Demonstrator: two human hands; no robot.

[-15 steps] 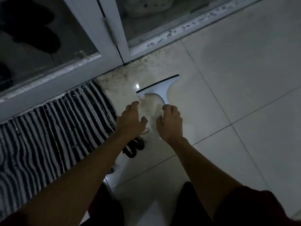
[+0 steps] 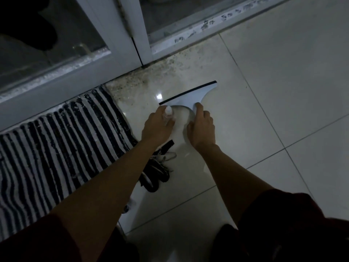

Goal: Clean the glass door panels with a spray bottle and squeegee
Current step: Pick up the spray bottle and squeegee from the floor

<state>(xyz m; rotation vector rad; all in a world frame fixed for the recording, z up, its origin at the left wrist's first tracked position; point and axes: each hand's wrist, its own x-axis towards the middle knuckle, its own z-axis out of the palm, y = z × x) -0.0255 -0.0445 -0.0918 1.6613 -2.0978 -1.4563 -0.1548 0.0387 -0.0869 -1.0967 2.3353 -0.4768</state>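
Note:
A white squeegee (image 2: 196,94) with a black rubber blade lies flat on the floor tiles, blade toward the door. My right hand (image 2: 201,127) is closed over its handle. My left hand (image 2: 157,126) grips a small clear spray bottle with a white cap (image 2: 168,110), just left of the squeegee. The glass door panels (image 2: 47,35) in white frames run along the top of the view.
A black-and-white striped mat (image 2: 56,140) lies left of my arms by the door sill. A dark strap bundle with a clip (image 2: 156,173) sits on the tile under my left forearm. The tile by the door frame (image 2: 139,44) is grimy. Pale tiles (image 2: 283,91) stretch right.
Both hands have come down and closed: the left around the spray bottle, the right over the squeegee handle. The squeegee has stayed in place.

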